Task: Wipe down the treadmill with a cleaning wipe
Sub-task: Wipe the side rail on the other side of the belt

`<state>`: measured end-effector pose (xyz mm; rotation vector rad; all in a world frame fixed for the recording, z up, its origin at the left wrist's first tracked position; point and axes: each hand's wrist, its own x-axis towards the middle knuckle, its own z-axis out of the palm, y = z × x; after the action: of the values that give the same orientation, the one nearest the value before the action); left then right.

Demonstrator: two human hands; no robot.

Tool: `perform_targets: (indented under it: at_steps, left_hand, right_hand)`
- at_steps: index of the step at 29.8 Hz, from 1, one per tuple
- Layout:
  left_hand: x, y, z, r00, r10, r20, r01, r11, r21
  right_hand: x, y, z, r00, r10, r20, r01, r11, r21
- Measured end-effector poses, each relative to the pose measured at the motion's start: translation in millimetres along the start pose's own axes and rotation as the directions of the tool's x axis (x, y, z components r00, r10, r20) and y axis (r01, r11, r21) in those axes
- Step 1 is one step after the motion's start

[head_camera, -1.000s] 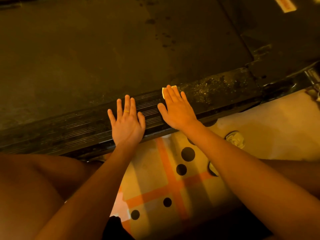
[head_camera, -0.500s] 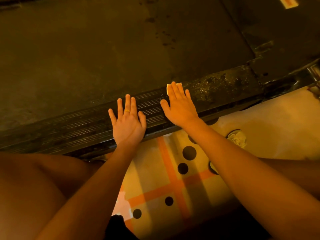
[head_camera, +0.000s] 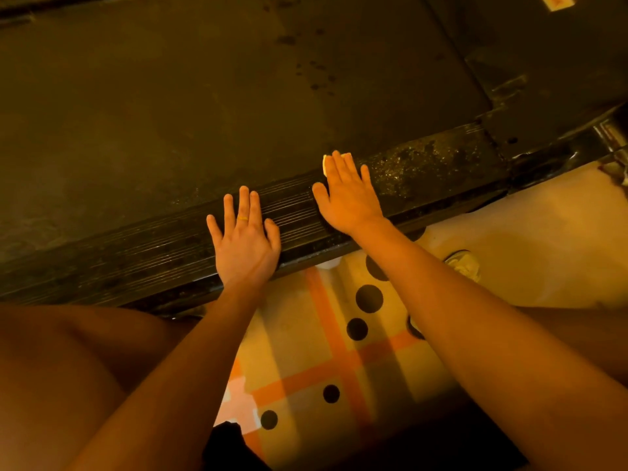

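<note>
We look down on the treadmill (head_camera: 373, 79) from its near edge, under dim amber light. The dark belt (head_camera: 170, 113) fills the upper part of the view, with a few small dark spots toward its far end. The ribbed side rail (head_camera: 136, 253) runs in a slant from lower left to upper right.

Our left hand (head_camera: 244, 246) lies flat, palm down, on the rail. Its fingers are straight and slightly spread, and it holds nothing. There is a ring (head_camera: 242, 218) on one finger.

Our right hand (head_camera: 346, 198) lies flat on the same rail, just to the right of the left one and a little farther up, the two apart. Its fingers are straight and close together, pressing down on the wipe (head_camera: 325, 164). The wipe is pale. Only a corner and a strip of its edge show past the fingertips, where the rail meets the belt; the rest is hidden under the palm.

Just to the right of the right hand the rail carries a speckled, glistening patch (head_camera: 418, 164).

Below the rail is a pale floor mat (head_camera: 306, 348) with crossing orange stripes and black dots. A bare knee (head_camera: 51, 368) fills the lower left corner. A pale label (head_camera: 557, 1) sits at the top right edge, cut off by the frame.
</note>
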<state>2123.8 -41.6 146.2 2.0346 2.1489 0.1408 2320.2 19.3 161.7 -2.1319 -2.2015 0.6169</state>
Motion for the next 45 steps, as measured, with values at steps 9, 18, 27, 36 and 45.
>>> perform_targets:
  at_steps: [9,18,27,36,45]
  left_hand:
    - [1,-2,3,1.0,0.005,-0.012,-0.005,1.0,0.001]
    - [-1,0,1,1.0,0.008,-0.025,-0.008,1.0,0.013]
    - [-1,-1,3,1.0,0.005,-0.031,-0.005,1.0,0.011]
    - [-1,0,2,1.0,0.0,-0.031,0.0,1.0,-0.002]
    - [-2,1,1,1.0,-0.004,-0.03,0.004,1.0,-0.002]
  right_hand:
    - [0,45,-29,0.958,-0.254,0.13,0.267,0.959,-0.097]
    - [35,65,-56,0.971,-0.202,0.126,0.192,0.978,0.086]
    - [36,96,-77,0.944,-0.295,0.149,0.281,0.954,0.106]
    - [55,65,-59,0.924,-0.326,0.2,0.307,0.944,0.119]
    - [51,172,-116,0.981,-0.058,0.184,0.053,0.998,0.03]
